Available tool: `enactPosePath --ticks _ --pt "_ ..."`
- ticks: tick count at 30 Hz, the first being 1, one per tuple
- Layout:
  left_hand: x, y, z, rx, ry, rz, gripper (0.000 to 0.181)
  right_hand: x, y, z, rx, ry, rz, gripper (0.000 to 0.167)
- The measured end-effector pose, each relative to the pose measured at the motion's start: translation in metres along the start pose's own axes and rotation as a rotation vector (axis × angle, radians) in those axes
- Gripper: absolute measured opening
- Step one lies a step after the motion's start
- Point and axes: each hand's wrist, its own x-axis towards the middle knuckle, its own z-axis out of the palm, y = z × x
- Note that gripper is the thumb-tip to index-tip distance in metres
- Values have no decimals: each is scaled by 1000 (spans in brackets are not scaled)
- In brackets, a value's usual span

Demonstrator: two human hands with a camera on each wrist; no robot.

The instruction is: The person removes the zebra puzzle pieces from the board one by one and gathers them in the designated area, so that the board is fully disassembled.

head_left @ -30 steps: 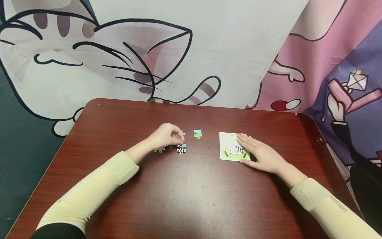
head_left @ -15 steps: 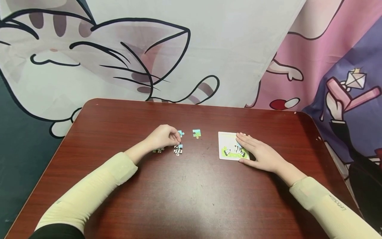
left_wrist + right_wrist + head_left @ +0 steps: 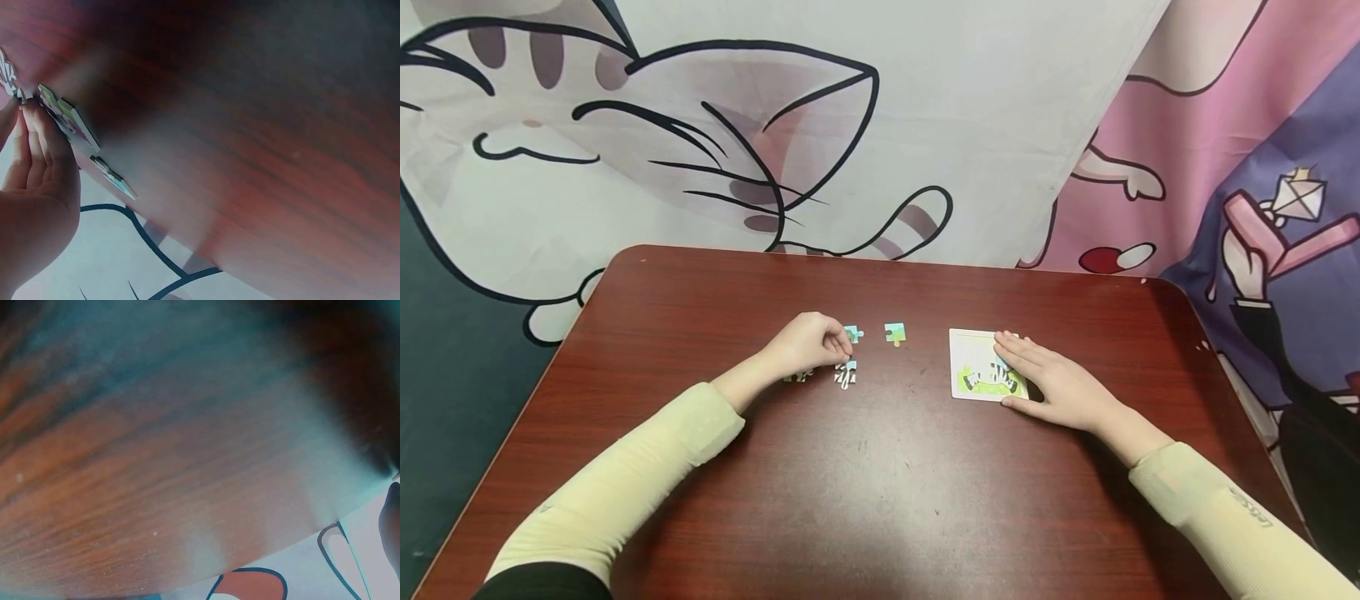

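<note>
My left hand (image 3: 808,343) pinches the edge of a black-and-white striped puzzle piece (image 3: 846,375) between thumb and fingertips; the left wrist view catches this piece (image 3: 7,75) at its left edge. Close beyond the fingers lies a blue puzzle piece (image 3: 853,334), partly covered by the hand. Under the left wrist, another striped and green piece (image 3: 798,377) shows only in part. To the right sits a blue and green piece (image 3: 895,334). My right hand (image 3: 1051,379) rests with straight fingers on the right side of a square puzzle board (image 3: 966,350) bearing part of a zebra picture.
The brown wooden table (image 3: 880,500) spreads under everything, its far edge against a white cloth (image 3: 1000,125) printed with a cartoon cat. A pink and purple printed cloth (image 3: 1217,150) hangs at the right. Only tabletop and cloth fill most of the right wrist view.
The left hand has shifted slightly left with the striped piece, uncovering more of the blue piece behind it. My right hand has stayed on the board.
</note>
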Motion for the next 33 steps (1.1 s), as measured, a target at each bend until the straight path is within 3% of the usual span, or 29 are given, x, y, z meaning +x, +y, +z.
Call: enactPosePath --ticks 27,33 --pt "-1 -5 -1 -84 -1 -17 6 1 -1 -1 9 -3 10 85" --pt "0 -2 -2 -58 37 -6 5 0 1 -1 37 -2 19 85"
